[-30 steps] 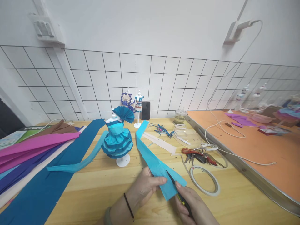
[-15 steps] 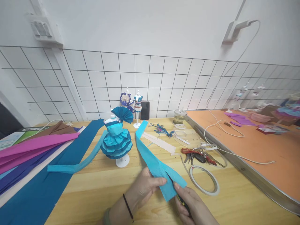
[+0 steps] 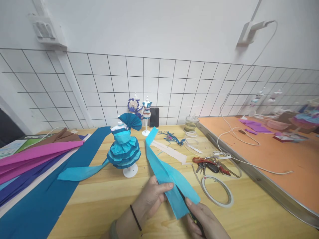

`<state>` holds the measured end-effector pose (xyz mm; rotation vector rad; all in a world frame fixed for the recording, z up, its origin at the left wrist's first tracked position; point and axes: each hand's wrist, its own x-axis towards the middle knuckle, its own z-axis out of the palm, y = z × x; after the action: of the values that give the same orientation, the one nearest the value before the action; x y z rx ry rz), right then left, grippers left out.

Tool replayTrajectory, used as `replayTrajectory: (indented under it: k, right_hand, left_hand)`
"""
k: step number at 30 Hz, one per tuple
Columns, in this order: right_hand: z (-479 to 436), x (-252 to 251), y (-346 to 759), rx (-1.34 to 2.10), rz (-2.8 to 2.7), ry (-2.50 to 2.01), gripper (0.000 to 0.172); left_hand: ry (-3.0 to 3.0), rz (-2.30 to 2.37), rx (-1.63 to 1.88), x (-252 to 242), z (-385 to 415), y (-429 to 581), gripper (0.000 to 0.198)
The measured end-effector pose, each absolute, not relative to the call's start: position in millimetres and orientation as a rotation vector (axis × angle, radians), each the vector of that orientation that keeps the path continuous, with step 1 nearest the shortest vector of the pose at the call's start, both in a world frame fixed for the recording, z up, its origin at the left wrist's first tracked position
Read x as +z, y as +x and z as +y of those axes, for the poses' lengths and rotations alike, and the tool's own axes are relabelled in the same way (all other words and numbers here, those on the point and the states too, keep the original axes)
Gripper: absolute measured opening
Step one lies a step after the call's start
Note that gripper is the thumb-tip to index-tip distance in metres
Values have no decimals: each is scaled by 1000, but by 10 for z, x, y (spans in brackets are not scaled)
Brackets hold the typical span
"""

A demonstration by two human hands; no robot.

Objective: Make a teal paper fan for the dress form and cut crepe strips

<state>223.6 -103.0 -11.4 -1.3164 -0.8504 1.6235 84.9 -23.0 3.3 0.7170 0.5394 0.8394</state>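
Note:
A long turquoise crepe paper strip (image 3: pixel 159 171) runs from mid-table toward me, its near end split lengthwise into two pieces. My left hand (image 3: pixel 154 196) pinches the strip, thumb on top and fingers beneath. In my right hand (image 3: pixel 203 215) is a pair of scissors (image 3: pixel 193 215), dark with some yellow; its dark blade lies in the slit between the two pieces. Most of the handle is hidden by my fingers. Left of the strip stands a small mannequin (image 3: pixel 124 146) in a ruffled turquoise paper dress, with a folded dark-teal fan (image 3: pixel 131 121) at its shoulder.
Coloured crepe sheets (image 3: pixel 40 156) cover the left side. Two smaller mannequins (image 3: pixel 146 113) and a phone (image 3: pixel 154 117) stand at the back. To the right lie keys (image 3: pixel 205 167), a tape roll (image 3: pixel 217 191), thread scraps (image 3: pixel 171 136) and a glass jar (image 3: pixel 190 123). A white cable (image 3: pixel 259 170) crosses the orange table.
The slit in the turquoise strip has lengthened and its pieces stand further apart. Both hands have shifted only slightly. The loose turquoise tail by the mannequin has moved and turned flatter.

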Motion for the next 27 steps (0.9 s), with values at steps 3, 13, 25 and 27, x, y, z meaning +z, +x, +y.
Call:
replayTrajectory:
  k: [3,13,25,27]
  right_hand:
    - [-1031,-162,2244,1626,-850,-1347,58]
    - [-1008,-78,2192,1665,-719,-1325,55]
    - [-981,-72,2165,1649,-758,-1323,55]
    - [-988,-70,2172,1653,-754,-1348,55]
  left_hand:
    - [731,516,839,1,-226,852,27]
    - [763,526,831,-28,-243,874,33]
    - [712,514,856,22,-254,877,35]
    - [712,519,851,15,-254,878,35]
